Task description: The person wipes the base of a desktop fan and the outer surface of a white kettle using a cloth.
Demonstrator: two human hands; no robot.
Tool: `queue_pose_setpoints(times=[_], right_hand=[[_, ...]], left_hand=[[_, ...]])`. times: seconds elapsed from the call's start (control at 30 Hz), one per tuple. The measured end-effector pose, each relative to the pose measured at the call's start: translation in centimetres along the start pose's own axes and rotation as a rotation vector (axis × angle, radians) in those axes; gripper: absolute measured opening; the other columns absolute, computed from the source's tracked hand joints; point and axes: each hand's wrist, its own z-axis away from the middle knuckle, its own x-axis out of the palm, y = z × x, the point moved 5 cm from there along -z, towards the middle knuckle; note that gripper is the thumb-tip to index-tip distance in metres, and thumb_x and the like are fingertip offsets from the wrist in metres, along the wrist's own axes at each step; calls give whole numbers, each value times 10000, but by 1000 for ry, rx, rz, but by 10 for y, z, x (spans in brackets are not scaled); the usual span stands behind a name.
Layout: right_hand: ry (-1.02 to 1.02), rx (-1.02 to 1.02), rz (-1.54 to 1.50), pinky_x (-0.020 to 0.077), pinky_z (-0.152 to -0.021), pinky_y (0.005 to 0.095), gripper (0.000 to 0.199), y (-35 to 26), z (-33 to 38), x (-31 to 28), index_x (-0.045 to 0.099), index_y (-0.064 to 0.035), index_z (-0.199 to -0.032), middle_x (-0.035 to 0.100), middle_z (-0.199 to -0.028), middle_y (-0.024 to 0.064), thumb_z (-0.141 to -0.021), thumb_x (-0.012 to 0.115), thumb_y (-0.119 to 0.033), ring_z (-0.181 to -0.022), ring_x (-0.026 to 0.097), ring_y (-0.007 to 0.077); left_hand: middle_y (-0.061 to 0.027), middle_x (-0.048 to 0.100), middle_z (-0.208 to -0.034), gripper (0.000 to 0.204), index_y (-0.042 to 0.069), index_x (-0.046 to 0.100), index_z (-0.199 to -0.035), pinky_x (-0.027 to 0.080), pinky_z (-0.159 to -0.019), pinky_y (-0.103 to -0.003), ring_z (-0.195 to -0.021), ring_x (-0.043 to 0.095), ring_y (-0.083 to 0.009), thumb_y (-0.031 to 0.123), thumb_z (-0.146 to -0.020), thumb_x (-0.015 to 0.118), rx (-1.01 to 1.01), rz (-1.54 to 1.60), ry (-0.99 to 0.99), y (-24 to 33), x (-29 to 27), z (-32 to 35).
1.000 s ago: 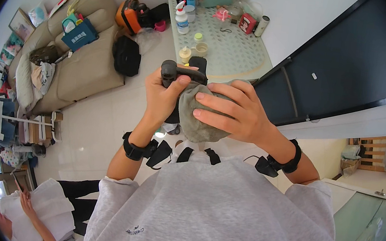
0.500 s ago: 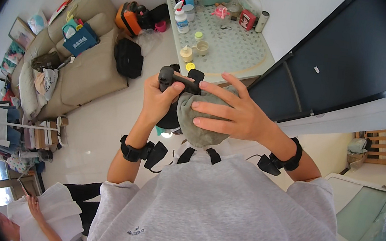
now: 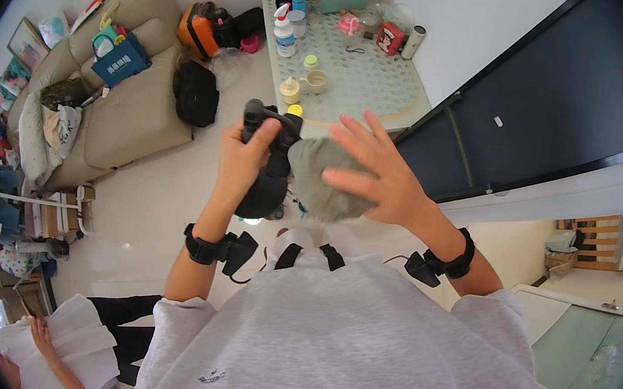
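Head view, and it's all happening at the middle: the left hand (image 3: 240, 161) is wrapped tight round a dark handle (image 3: 257, 112), thumb pressed along its near side! Just below hangs a rounded black part (image 3: 263, 196). Over to the right hand (image 3: 398, 186), fingers fanned wide, one laid across the grey-green cloth (image 3: 312, 191); whether it grips that cloth, I cannot tell. And the cloth? Bunched and rounded, right beside the dark gear, between the two hands, out in front of the grey shirt (image 3: 357, 332). Beyond them stands the patterned table (image 3: 368, 85), carrying a white spray bottle (image 3: 284, 39), a beige cup (image 3: 315, 81) and a red box (image 3: 389, 38). Off left, a beige sofa (image 3: 135, 111) bears a blue bag (image 3: 120, 64)!
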Motion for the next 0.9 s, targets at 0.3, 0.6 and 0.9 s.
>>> queue_pose_setpoints(times=[0.3, 0.6, 0.9], right_hand=[[-20, 384, -31, 403, -888, 332, 756, 47, 32, 6, 470, -149, -1201, 457, -1221, 83, -497, 611, 86, -1083, 468, 265], [155, 228, -145, 423, -832, 358, 626, 7, -1, -6, 524, -150, -1101, 455, -1219, 84, -507, 632, 16, -1028, 484, 280], [81, 303, -194, 419, -801, 344, 602, 15, -13, 0, 547, -122, -1034, 525, -1085, 61, -460, 629, 39, -926, 494, 275]], left_hand=[[53, 437, -497, 261, 50, 586, -709, 254, -372, -184, -400, 363, -24, 291, -800, 624, -33, 15, 87, -6, -15, -8], [41, 454, -526, 289, 31, 618, -751, 264, -395, -190, -439, 376, -30, 316, -794, 625, -56, 38, 126, -10, 6, -14], [22, 532, -616, 263, -1, 601, -786, 358, -493, -182, -553, 466, -42, 261, -800, 628, 103, 80, 10, 7, 16, -6]])
